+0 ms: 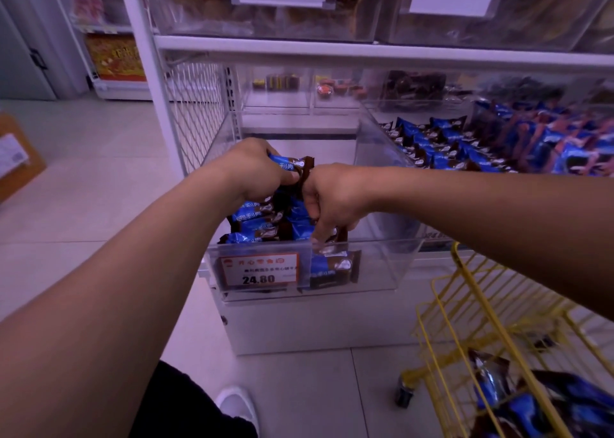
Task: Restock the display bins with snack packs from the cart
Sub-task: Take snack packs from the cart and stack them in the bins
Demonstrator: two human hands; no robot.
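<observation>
A clear acrylic display bin (375, 265) stands on the low shelf in front of me, with an orange price tag on its front. Blue and brown snack packs (255, 225) are stacked in its left half. My left hand (259, 168) grips a bunch of the same packs above that stack. My right hand (332, 198) is inside the bin beside it, fingers curled down round packs near the front wall. A yellow wire cart (465, 308) at lower right holds more blue packs (545, 404).
The neighbouring bin (498, 145) on the right is full of the same blue packs. Clear bins with other snacks fill the shelf above. A white mesh panel closes the shelf's left end. A cardboard box (13, 158) lies on the floor at far left.
</observation>
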